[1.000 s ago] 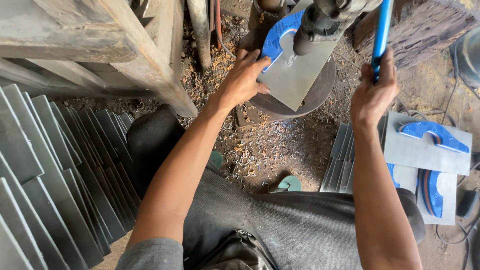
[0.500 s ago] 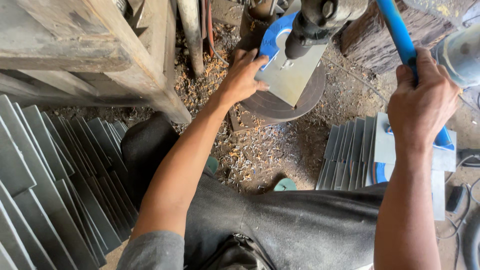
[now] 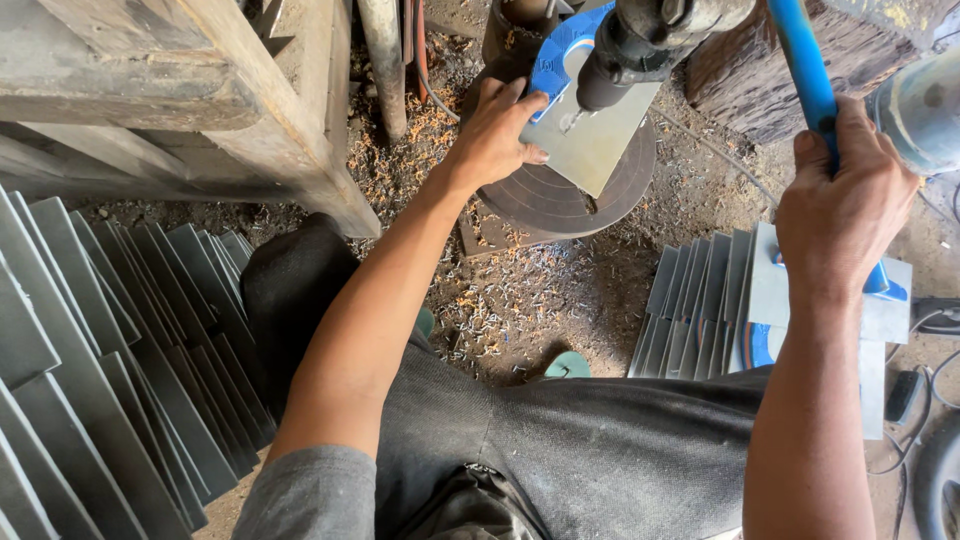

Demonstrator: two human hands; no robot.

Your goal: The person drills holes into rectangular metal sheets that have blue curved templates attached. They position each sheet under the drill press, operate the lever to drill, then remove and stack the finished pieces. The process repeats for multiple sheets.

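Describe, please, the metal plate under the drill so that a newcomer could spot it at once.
Find the round dark drill table at top centre. On it lies a flat grey plate, steadied by the left hand under the drill. Unlike the stacked plates, it lies alone with a blue curved template on it.

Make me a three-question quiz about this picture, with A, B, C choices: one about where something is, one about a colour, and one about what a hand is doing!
1. Where does the grey metal plate lie?
A. on the round drill table
B. on the person's lap
C. on the wooden beam

2. What colour is the handle?
A. red
B. blue
C. yellow

3. What is the right hand doing?
A. resting open on the floor
B. gripping the handle
C. holding a sandal

Answers:
1. A, the plate sits on the round drill table under the drill, with the left hand on it.
2. B, it is bright blue.
3. B, its fingers wrap round the handle.
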